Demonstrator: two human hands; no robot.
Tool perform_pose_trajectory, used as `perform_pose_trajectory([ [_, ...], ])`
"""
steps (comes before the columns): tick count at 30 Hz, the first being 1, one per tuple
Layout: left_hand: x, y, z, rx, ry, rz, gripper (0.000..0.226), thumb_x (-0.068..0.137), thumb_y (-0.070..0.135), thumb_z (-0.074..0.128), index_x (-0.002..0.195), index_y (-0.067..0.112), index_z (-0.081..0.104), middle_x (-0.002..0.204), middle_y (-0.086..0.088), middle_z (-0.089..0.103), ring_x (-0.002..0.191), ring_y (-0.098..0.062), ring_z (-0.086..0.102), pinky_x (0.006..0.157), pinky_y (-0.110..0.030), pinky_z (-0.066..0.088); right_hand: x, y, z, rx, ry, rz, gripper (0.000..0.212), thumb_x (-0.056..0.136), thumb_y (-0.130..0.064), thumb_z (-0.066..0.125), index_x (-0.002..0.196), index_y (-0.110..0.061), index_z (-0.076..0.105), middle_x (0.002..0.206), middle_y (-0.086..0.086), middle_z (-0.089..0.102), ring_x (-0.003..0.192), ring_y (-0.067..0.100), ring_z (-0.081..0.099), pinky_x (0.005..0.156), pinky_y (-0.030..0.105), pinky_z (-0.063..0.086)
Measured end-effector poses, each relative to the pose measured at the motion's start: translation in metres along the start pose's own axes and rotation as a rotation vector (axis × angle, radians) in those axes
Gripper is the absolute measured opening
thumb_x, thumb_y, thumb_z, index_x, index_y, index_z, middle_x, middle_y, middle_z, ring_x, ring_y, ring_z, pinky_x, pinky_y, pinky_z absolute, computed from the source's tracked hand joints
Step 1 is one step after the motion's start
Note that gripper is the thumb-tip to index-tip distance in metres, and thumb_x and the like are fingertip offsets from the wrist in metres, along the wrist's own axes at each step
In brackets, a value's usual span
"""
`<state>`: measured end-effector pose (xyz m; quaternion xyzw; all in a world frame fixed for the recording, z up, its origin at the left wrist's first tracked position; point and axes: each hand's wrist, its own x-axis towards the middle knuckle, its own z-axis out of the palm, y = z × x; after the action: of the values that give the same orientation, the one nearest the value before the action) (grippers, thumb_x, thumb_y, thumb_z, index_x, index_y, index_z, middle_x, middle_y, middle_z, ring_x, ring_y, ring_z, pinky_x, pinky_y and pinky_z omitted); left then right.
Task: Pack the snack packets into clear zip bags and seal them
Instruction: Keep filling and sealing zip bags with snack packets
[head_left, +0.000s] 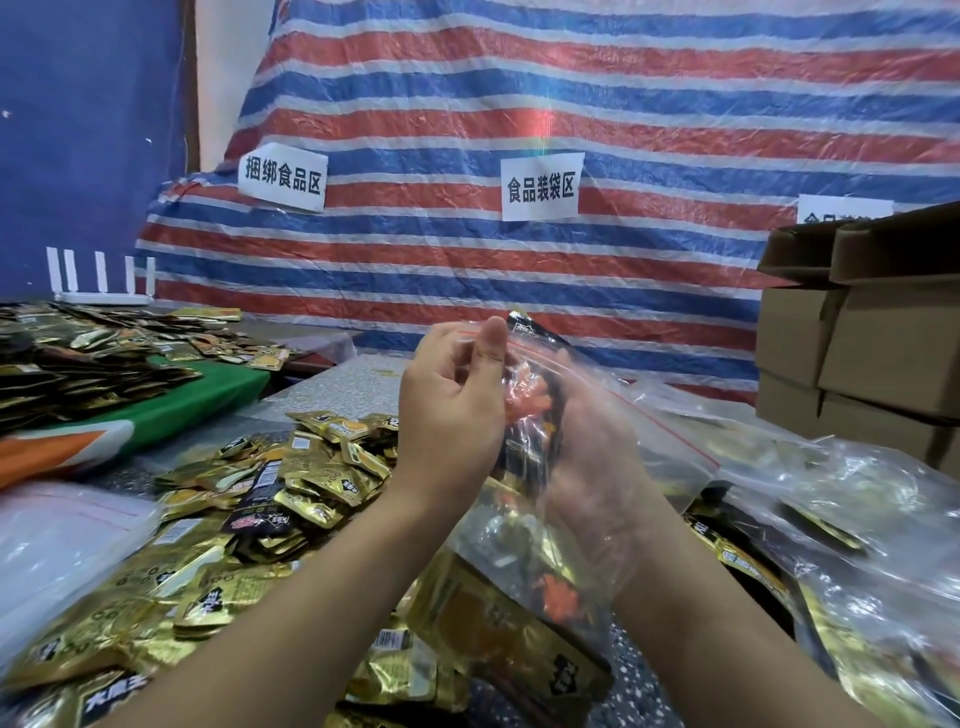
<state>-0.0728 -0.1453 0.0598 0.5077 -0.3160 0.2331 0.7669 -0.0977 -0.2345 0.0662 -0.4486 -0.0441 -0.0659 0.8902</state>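
Gold packets, zip bag holding snack packets

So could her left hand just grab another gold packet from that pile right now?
Probably not at once: the left hand pinches the clear zip bag at its mouth. The gold packet pile lies uncovered just below it, so letting go would free the way.
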Motion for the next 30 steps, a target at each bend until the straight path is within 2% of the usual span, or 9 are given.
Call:
perform_pose_trajectory([
  [3,-0.001,0.002,0.000,-0.020,-0.046,0.025,0.032,0.101,0.028,0.049,0.090,0.005,0.067,0.094,-0.019,0.067,0.075,-0.019,0.071,0.059,-0.020,0.056,-0.001,-0.002,0.001,-0.036,-0.035,-0.056,0.057,0.106,-0.038,0.044,0.074,-0.008,0.081,0.073,0.010,0.074,0.064,0.021,0.073,0.056,0.033,0.060],
  [6,-0.001,0.000,-0.004,0.099,-0.004,0.097,0.039,0.101,0.035,0.049,0.081,0.005,0.064,0.067,-0.015,0.063,0.056,-0.028,0.062,0.048,-0.036,0.051,0.000,0.000,0.000,-0.124,0.015,-0.091,0.050,0.102,-0.040,0.050,0.070,-0.016,0.081,0.067,0.002,0.072,0.058,0.013,0.071,0.052,0.026,0.057],
  [11,0.005,0.002,-0.008,0.204,0.104,0.163,0.050,0.098,0.045,0.049,0.073,0.003,0.059,0.063,-0.019,0.059,0.058,-0.040,0.058,0.052,-0.051,0.049,-0.005,-0.001,0.009,-0.247,-0.082,-0.026,0.033,0.090,-0.047,0.063,0.093,-0.018,0.079,0.077,0.002,0.067,0.065,0.018,0.065,0.067,0.035,0.057],
  [15,0.012,0.003,-0.015,0.230,0.148,0.116,0.049,0.095,0.050,0.050,0.063,0.014,0.054,0.049,0.002,0.053,0.045,-0.022,0.054,0.047,-0.039,0.047,-0.015,-0.007,0.013,-0.290,-0.211,0.043,0.047,0.102,-0.041,0.045,0.076,-0.011,0.070,0.068,0.002,0.059,0.060,0.014,0.061,0.062,0.030,0.055],
  [18,0.015,0.001,-0.017,0.207,0.172,0.101,0.049,0.099,0.041,0.051,0.064,0.007,0.049,0.045,0.007,0.049,0.039,-0.007,0.051,0.043,-0.026,0.046,-0.017,-0.012,0.016,-0.339,-0.224,0.114,0.041,0.107,-0.034,0.035,0.079,-0.012,0.054,0.068,0.000,0.051,0.060,0.013,0.053,0.068,0.033,0.047],
  [20,0.017,0.000,-0.019,0.213,0.185,0.121,0.048,0.101,0.036,0.051,0.064,0.006,0.046,0.044,0.009,0.046,0.038,-0.002,0.048,0.040,-0.018,0.041,-0.017,-0.014,0.016,-0.357,-0.233,0.141,0.035,0.105,-0.033,0.039,0.082,-0.012,0.056,0.072,0.001,0.054,0.064,0.015,0.055,0.073,0.037,0.049],
  [24,0.022,-0.002,-0.023,0.319,0.212,0.122,0.051,0.100,0.043,0.049,0.064,0.008,0.045,0.051,0.005,0.043,0.047,-0.010,0.038,0.045,-0.030,0.033,-0.014,-0.007,0.012,-0.348,-0.219,0.135,0.025,0.093,-0.028,0.059,0.099,-0.005,0.063,0.082,0.008,0.064,0.070,0.022,0.064,0.075,0.039,0.057],
  [27,0.021,0.000,-0.024,0.312,0.189,0.102,0.051,0.097,0.049,0.048,0.065,0.009,0.047,0.052,0.004,0.046,0.048,-0.013,0.042,0.046,-0.034,0.038,-0.011,-0.009,0.010,-0.350,-0.205,0.105,0.033,0.079,-0.029,0.063,0.100,-0.003,0.064,0.091,0.012,0.065,0.074,0.023,0.067,0.067,0.037,0.060],
  [30,0.021,0.003,-0.024,0.278,0.129,0.102,0.052,0.096,0.048,0.049,0.070,0.004,0.052,0.054,-0.002,0.047,0.048,-0.014,0.042,0.044,-0.034,0.036,-0.010,-0.027,0.009,-0.353,-0.134,-0.034,0.017,0.092,-0.015,0.054,0.099,-0.003,0.063,0.090,0.012,0.064,0.066,0.016,0.069,0.054,0.030,0.057],
])
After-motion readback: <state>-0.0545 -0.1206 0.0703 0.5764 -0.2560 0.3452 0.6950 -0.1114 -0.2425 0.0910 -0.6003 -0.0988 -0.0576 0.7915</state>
